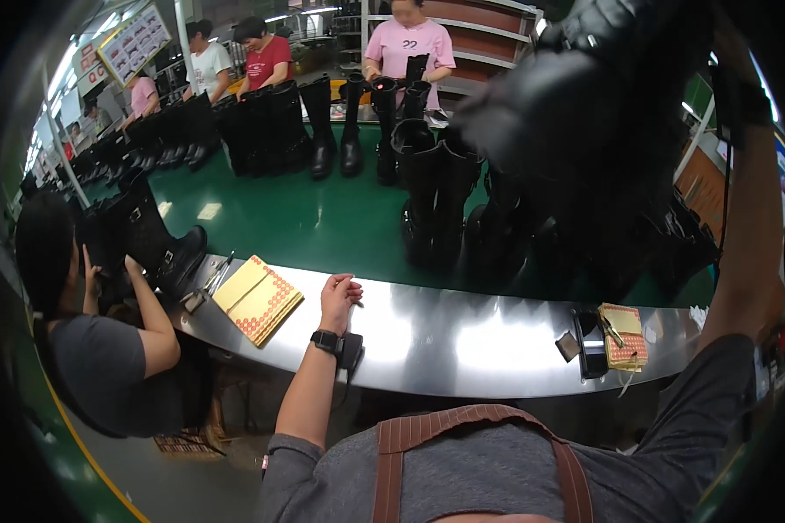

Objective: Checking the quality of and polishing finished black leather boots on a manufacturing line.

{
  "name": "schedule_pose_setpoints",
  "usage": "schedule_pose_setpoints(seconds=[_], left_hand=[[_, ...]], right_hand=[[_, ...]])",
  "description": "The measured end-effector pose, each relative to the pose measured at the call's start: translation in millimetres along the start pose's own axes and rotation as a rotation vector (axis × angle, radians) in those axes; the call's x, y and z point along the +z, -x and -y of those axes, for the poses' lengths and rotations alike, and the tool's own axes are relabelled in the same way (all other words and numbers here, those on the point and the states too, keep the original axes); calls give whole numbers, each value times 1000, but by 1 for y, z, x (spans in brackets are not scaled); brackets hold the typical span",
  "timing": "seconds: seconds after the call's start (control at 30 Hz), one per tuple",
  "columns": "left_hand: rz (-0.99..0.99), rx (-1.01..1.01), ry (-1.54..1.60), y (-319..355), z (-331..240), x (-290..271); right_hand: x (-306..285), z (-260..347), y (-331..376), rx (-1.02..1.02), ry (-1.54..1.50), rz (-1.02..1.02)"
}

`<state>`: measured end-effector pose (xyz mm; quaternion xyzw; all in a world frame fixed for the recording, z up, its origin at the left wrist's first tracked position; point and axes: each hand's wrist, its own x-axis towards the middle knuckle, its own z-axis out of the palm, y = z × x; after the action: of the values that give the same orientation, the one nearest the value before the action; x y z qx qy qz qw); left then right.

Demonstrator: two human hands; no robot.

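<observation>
A black leather boot [576,96] looms large and blurred at the upper right, lifted close in front of me. My right arm is raised beside it, and my right hand [731,48] is on its far right side, in shadow with the fingers mostly hidden. Low over the steel edge strip [427,336] is my left hand [340,295], its fingers loosely bent and apart with nothing in them. A watch is on that wrist, and a small black device with a cord [351,350] is beside it. Several tall black boots [436,192] stand upright beyond the strip.
Yellow sheets of red stickers [257,299] lie left of my hand, near some small tools. Another sticker stack [624,336] and a black phone-like object [592,344] lie right. A co-worker [105,340] handles buckled boots at left. More boots line the green table [270,209].
</observation>
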<state>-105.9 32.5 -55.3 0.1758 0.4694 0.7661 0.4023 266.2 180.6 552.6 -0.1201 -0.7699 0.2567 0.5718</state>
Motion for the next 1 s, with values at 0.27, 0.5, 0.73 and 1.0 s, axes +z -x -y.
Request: schedule_pose_setpoints(seconds=[0.27, 0.5, 0.73, 1.0], left_hand=[[5, 75, -224, 64, -45, 42], [433, 755, -468, 180, -95, 111], [310, 908, -841, 205, -19, 164], [48, 830, -902, 179, 5, 141]], right_hand=[[36, 8, 106, -302, 65, -59], [64, 2, 242, -46, 346, 228], [109, -33, 313, -233, 543, 314], [51, -104, 403, -352, 214, -345]])
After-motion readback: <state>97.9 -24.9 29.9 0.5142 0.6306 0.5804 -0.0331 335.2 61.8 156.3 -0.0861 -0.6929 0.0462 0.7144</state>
